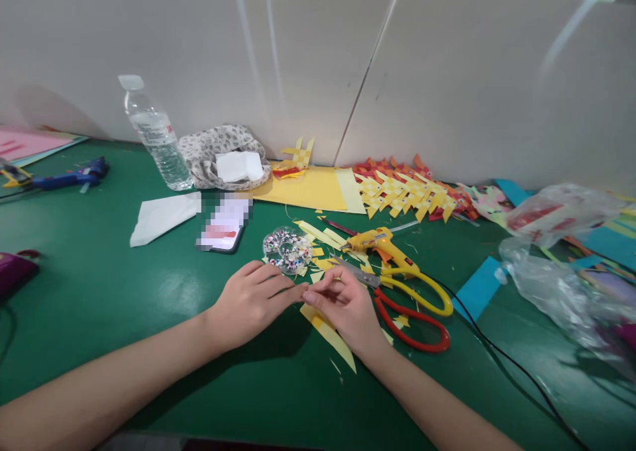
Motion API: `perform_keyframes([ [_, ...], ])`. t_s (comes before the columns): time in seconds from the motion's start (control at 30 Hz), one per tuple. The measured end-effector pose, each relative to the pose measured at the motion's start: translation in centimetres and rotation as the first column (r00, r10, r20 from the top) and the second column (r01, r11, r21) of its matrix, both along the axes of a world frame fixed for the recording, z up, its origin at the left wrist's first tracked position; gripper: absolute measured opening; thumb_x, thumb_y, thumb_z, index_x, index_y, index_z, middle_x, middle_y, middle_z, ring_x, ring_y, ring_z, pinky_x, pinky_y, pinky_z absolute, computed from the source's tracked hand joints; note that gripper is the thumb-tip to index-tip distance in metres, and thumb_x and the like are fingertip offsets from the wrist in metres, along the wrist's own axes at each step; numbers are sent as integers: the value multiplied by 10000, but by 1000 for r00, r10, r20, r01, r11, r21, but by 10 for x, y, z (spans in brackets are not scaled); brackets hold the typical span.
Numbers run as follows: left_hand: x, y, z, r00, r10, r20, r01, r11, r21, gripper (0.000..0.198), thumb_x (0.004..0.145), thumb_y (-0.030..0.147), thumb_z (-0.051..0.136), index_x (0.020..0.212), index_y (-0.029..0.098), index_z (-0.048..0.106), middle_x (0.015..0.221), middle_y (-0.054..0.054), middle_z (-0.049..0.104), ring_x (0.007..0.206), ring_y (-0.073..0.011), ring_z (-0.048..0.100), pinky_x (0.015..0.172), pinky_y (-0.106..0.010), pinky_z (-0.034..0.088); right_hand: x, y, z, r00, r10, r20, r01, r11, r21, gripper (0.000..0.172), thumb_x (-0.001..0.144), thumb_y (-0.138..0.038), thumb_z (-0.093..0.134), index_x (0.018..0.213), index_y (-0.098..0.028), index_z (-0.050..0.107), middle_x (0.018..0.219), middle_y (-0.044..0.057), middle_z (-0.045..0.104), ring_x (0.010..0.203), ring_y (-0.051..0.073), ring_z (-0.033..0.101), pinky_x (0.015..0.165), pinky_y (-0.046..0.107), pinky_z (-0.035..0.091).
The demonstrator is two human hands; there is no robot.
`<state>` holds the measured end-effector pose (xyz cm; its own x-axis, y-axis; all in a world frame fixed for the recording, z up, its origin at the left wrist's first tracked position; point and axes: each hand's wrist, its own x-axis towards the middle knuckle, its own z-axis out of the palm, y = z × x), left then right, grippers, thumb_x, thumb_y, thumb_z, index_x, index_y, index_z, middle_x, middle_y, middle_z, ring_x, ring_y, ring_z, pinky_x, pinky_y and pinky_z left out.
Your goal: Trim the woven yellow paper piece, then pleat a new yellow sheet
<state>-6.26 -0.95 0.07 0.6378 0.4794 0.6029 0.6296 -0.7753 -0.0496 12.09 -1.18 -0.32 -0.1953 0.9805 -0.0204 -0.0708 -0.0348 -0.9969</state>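
Hands meet at centre; paper work part done, by appearance.
The left hand point(251, 302) reaches toward 2 o'clock, fingers close together; the right hand point(348, 308) has thumb and forefinger brought together, tips meeting the left's. Whether either pinches a small item cannot be told. From the fingertips, a yellow strip point(332, 340) lies at 5 o'clock, partly beneath the right hand; beads point(297, 255) sit at 11, the glue gun point(373, 242) at 2, scissors point(379, 295) at 3. Judged done: a row of yellow weaves point(397, 196) between 1 and 2 o'clock. Judged left: the piece at the fingertips, its stage hidden. Loose strips point(320, 234) near 12 and a broad sheet point(303, 193) beyond suggest stock remains.
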Motion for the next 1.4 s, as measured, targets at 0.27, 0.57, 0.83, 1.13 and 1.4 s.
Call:
perform_keyframes([
  [0.27, 4, 2, 0, 999, -36, 2, 36, 999, 36, 147, 880, 180, 497, 969, 177, 613, 806, 17, 687, 727, -125, 578, 642, -272, 401, 3, 2, 2, 999, 20, -25, -20, 1000, 10, 324, 639, -281, 736, 672, -210, 422, 635, -45, 605, 637, 119, 629, 657, 257, 509],
  [0.57, 1, 5, 0, 994, -100, 32, 101, 995, -8, 144, 889, 180, 479, 947, 173, 611, 809, 5, 684, 745, -126, 583, 657, -262, 420, 2, 2, 4, 998, 37, -44, -38, 999, -23, 386, 619, -304, 757, 634, -213, 382, 626, -31, 637, 629, 127, 622, 661, 272, 492],
  [0.83, 0, 4, 0, 996, -93, 13, 93, 996, 6, 161, 898, 181, 460, 962, 170, 608, 808, 6, 684, 742, -123, 585, 659, -266, 424, 2, 0, 3, 1000, 27, -14, -27, 999, -45, 358, 625, -284, 750, 623, -204, 401, 636, -25, 625, 658, 134, 624, 653, 264, 479],
  [1.13, -1, 4, 0, 996, -94, 4, 94, 995, -14, 156, 896, 180, 466, 954, 166, 609, 810, 4, 680, 742, -126, 582, 654, -270, 413, 2, 1, 4, 999, 29, -20, -30, 999, -44, 360, 630, -283, 744, 617, -202, 394, 636, -25, 630, 669, 133, 631, 658, 260, 476],
  [1.4, -3, 4, -1, 995, -97, 17, 96, 995, 5, 164, 898, 168, 458, 962, 173, 609, 817, 4, 685, 748, -121, 583, 657, -268, 404, 1, 0, 4, 999, 39, -30, -41, 998, -53, 373, 636, -289, 742, 635, -208, 379, 634, -34, 638, 643, 133, 630, 672, 284, 483],
])
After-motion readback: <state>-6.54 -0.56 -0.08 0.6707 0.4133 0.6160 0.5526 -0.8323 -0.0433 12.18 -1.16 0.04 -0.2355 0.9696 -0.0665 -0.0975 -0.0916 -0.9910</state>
